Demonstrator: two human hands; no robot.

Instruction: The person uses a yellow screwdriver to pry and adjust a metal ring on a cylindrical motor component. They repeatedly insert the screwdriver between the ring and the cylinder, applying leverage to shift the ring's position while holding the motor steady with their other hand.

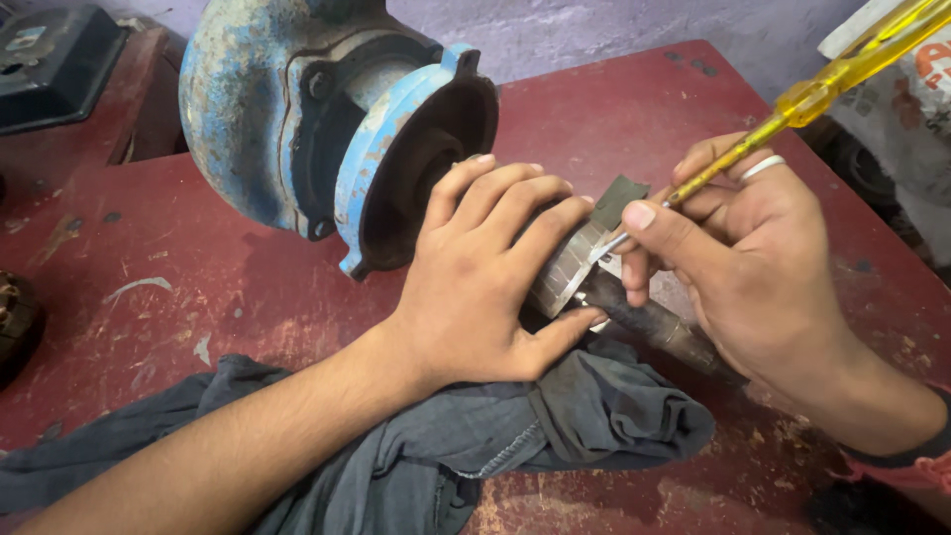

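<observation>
Worn red table [693, 109] — one left hand [485, 287] clamps the grey metal rotor [567, 266]; one right hand [753, 267] pinches one yellow-handled screwdriver [842, 74].

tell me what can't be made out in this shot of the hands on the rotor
Head view:
- Rotor: mostly covered by the left hand.
- Screwdriver: handle cut off by the top edge; its tip is hidden between right hand and rotor.
- Blue pump housing: top cut off.
</observation>
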